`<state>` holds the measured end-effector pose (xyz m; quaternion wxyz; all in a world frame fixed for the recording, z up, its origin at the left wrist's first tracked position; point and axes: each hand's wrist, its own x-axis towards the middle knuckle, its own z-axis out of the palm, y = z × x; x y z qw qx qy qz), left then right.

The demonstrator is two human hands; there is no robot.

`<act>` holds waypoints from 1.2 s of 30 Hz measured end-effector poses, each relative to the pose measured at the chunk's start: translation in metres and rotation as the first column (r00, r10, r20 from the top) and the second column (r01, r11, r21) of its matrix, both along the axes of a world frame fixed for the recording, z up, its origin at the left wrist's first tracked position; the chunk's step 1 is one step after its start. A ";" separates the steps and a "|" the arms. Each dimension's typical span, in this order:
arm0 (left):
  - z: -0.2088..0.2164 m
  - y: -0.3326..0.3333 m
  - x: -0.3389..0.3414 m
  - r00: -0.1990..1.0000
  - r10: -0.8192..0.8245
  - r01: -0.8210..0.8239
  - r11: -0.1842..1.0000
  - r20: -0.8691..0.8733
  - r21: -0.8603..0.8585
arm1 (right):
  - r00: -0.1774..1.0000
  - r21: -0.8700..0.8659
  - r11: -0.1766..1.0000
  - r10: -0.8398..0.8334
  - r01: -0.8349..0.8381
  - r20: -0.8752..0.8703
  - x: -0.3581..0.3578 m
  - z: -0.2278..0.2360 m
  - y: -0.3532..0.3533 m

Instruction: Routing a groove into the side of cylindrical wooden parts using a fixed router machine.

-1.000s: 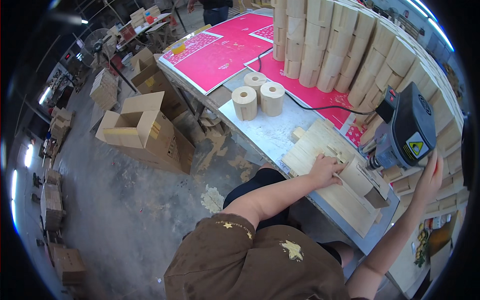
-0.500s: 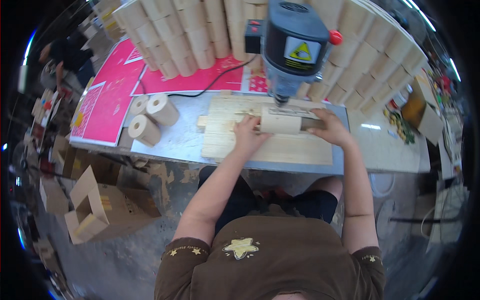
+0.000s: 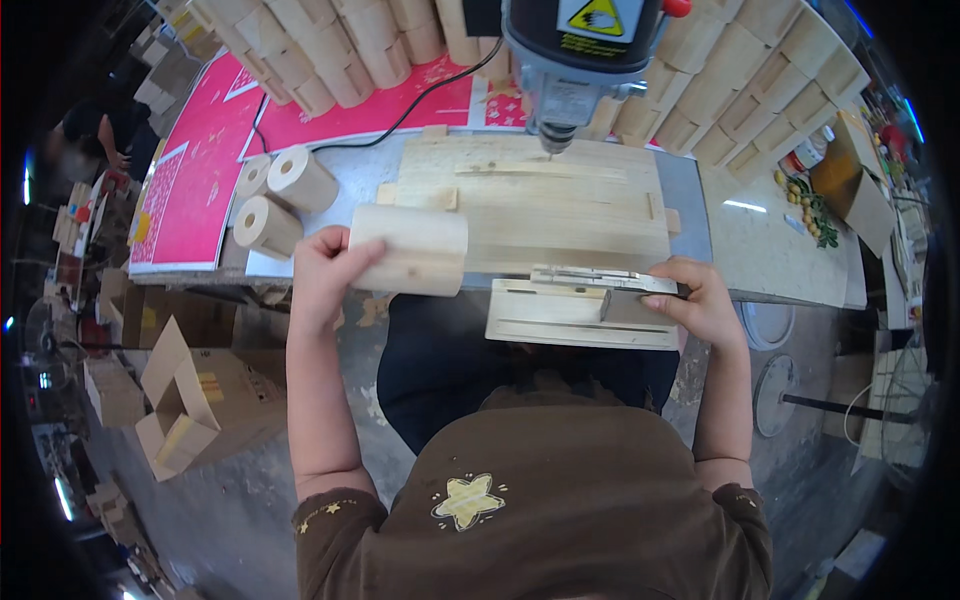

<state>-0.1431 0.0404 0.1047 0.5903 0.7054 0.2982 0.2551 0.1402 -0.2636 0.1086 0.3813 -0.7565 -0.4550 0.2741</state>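
One pale wooden cylinder [image 3: 420, 252] lies sideways in left hand [image 3: 328, 268], thumb on top, fingers curled round end, at worktop's [image 3: 690, 215] front edge. Right hand [image 3: 697, 298] pinches right end of slotted wooden jig [image 3: 560, 318], thumb below, above lap. Wooden board [image 3: 560, 205] beyond both; drill press [image 3: 580, 50] farther back. Three bored cylinders [image 3: 304, 182] near left hand.

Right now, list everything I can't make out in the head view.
In the head view:
- Wooden cylinder: far side turned away; left end partly covered by the left hand.
- Slotted wooden jig: right end partly covered by the right hand.
- Drill press head: top cut off by the upper edge.
- Stacked wooden cylinders: tops cut off there too.
- Co-worker, far left: too dim and blurred to tell the handwork.
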 end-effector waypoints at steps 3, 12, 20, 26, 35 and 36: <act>0.009 -0.015 0.014 0.978 0.199 -0.208 0.953 -0.064 -0.220 | 0.987 0.209 0.976 0.028 -0.062 0.158 -0.016 0.012 0.011; 0.003 -0.038 0.038 0.977 0.213 -0.210 0.925 -0.026 -0.316 | 0.986 0.357 0.919 -0.162 0.167 -0.045 -0.012 0.010 0.020; -0.009 -0.050 0.054 0.987 0.158 -0.158 0.909 -0.032 -0.387 | 0.994 0.346 0.933 -0.079 0.100 -0.074 -0.005 -0.005 0.021; -0.006 -0.070 0.079 0.999 -0.045 0.050 0.838 0.023 -0.544 | 0.992 0.337 0.937 -0.055 0.090 -0.112 -0.003 -0.016 0.037; -0.070 -0.053 0.103 0.999 -0.034 0.029 0.994 -0.041 -0.106 | 0.983 0.293 0.946 -0.169 0.141 0.073 0.022 -0.050 0.064; -0.074 -0.055 0.105 0.999 -0.030 0.026 0.994 -0.039 -0.104 | 0.977 0.310 0.939 -0.191 0.152 0.100 0.025 -0.052 0.068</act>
